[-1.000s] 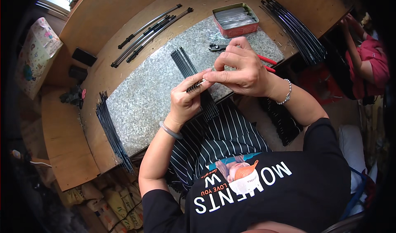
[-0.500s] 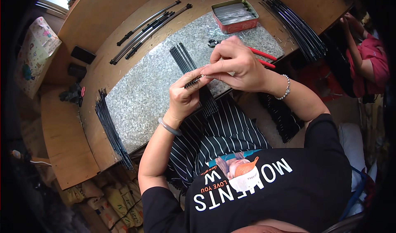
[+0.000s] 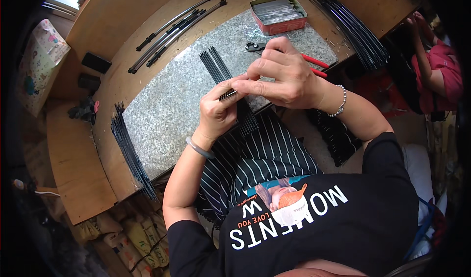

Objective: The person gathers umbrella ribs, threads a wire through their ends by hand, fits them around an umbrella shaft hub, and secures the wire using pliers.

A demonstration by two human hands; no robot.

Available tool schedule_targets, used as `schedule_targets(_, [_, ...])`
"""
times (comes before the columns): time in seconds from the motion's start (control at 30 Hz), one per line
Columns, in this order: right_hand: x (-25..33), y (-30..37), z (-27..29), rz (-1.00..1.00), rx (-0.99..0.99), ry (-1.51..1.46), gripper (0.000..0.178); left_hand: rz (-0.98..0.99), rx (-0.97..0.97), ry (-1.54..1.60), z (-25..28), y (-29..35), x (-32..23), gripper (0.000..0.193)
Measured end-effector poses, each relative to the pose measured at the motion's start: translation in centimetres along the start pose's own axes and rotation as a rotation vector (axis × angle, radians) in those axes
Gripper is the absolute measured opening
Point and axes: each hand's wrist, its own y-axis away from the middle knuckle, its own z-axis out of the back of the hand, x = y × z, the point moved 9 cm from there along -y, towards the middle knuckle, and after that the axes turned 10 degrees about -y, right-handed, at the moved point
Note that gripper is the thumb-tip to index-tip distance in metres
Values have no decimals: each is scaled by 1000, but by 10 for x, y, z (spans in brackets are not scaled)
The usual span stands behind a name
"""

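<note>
My left hand [image 3: 219, 108] is closed on a small black ridged strip [image 3: 227, 95], pinched between thumb and fingers above the slab's front edge. My right hand [image 3: 282, 78] meets it there, thumb and forefinger pressed together at the left fingertips; whatever they pinch is hidden. Beneath both hands lies a row of thin black rods [image 3: 215, 63] on the speckled grey stone slab [image 3: 162, 105], running over its front edge. Just behind my right hand rest pliers with red handles [image 3: 316, 61], partly covered by it.
An open red tin [image 3: 284, 28] of thin metal pins stands at the back. Black rod bundles lie at the right [image 3: 351, 32] and left [image 3: 131, 149]. Silver and black rods [image 3: 176, 32] lie at the far left. A person in a red top [image 3: 444, 71] is at far right.
My right hand has turned and lowered slightly over the left fingertips, its fingers curling more. My left hand stays nearly in place around the black strip.
</note>
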Motion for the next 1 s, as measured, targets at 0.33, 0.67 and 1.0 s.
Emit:
schedule_targets(0.33, [-12,1,-15,-198,41,-375,35,4,8,-46,-1,11,6,32])
schedule_targets(0.67, [-5,-1,-27,-142,43,-404,34,1,-16,-56,1,12,5,27])
schedule_targets(1.0, [0,0,-24,-201,167,-295,25,70,320,-90,-19,-5,-4,33])
